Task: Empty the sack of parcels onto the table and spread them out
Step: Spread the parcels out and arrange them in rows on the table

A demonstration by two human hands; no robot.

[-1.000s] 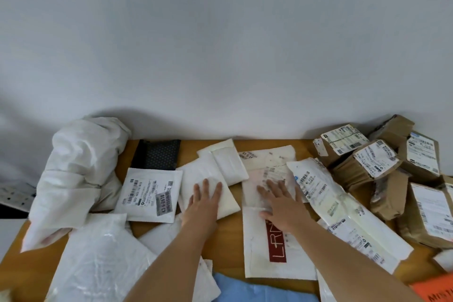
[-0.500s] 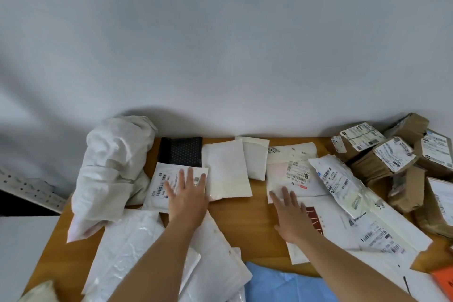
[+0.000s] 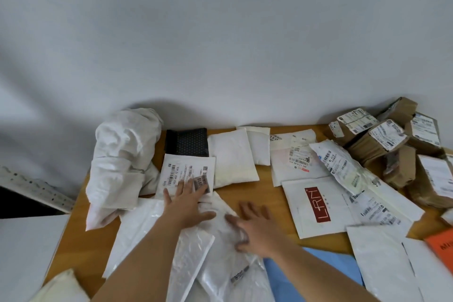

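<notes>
Parcels lying flat across the worktop [image 3: 247, 197]; emptied sack [image 3: 120, 162] slumps far left. Left hand [image 3: 188, 200] and right hand [image 3: 255, 227], fingers spread, press overlapped plastic mailers [image 3: 196, 250], likely to slide them apart.

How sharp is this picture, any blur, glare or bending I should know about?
Head view: right hand and left hand fingers smear with motion blur; glossy plastic mailers show soft glare; table edges bow from the wide lens; sack shadows the wall.

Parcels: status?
Left hand open, flat on labelled mailer. Right hand open on clear poly bags. Sack crumpled, far left. Poly bags overlapping.
</notes>
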